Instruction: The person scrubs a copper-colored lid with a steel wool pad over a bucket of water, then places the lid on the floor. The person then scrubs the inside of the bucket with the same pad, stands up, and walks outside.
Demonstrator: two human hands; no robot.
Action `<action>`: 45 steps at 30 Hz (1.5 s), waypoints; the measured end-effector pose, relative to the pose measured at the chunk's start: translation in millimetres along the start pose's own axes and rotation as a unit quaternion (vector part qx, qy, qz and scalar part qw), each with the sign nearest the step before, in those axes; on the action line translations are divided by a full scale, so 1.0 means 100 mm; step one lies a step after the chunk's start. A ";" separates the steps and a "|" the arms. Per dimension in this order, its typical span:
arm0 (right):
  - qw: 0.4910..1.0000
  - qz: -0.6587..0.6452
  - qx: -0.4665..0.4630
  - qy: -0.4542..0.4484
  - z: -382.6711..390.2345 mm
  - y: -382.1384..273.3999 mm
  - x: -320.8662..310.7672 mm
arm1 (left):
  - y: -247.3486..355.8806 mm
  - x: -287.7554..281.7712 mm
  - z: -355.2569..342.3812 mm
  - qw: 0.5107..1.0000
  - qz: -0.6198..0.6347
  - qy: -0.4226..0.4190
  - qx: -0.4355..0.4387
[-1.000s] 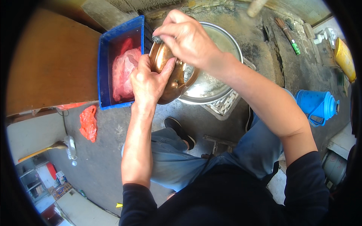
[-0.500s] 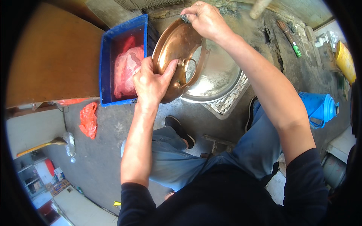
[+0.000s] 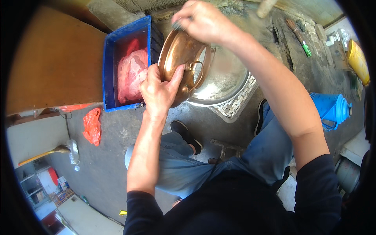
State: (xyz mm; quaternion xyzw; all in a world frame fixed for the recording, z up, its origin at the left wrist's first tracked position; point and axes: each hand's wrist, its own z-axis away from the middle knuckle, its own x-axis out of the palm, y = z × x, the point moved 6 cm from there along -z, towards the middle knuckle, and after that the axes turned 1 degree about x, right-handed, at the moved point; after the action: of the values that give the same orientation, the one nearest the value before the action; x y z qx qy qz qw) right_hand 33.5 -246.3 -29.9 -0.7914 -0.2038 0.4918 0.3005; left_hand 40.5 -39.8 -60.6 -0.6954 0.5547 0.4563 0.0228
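Gripping the tilted pot (image 3: pixel 181 51) over the left edge of the basin (image 3: pixel 236 83) with our left hand (image 3: pixel 159 88), our right hand (image 3: pixel 204 23) pinching a scrubber (image 3: pixel 177 26) at the rim, we guess the pot is hard, slippery, heavyish, best held there.

Left hand (image 3: pixel 159 88): copper pot (image 3: pixel 174 51) blocks its right and far side; blue bin (image 3: pixel 105 70) just beside on left, its near rim in the way. Open strip over floor (image 3: pixel 117 156) on the near-left, red bag (image 3: pixel 92 127) lying farther out. Right hand (image 3: pixel 203 21): pot directly on near side, no pass there; room to the right, as far as brush (image 3: pixel 297 37). Metal basin (image 3: pixel 231 88) under and right of pot, space above it open. Right of right forearm, blue flask (image 3: pixel 331 107) obstructs; right leg (image 3: pixel 266 149) nearer in.
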 end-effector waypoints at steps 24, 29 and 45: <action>0.995 -0.059 -0.017 0.080 0.49 -0.31 0.11 | 0.03 -0.12 -0.12 0.982 0.072 -0.061 -0.166; 0.994 0.021 -0.045 0.093 0.43 0.25 -0.03 | 0.11 -0.11 -0.13 0.987 0.072 -0.037 -0.139; 0.993 -0.044 -0.032 0.108 0.41 0.35 -0.02 | 0.10 -0.02 -0.14 0.973 0.162 -0.081 -0.143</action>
State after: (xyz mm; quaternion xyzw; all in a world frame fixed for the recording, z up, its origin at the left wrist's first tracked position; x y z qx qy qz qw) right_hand -3.6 -261.9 -66.2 -0.8393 -0.2208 0.3831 0.3164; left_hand 40.6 -50.0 -46.6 -0.5526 0.5856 0.5835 -0.1061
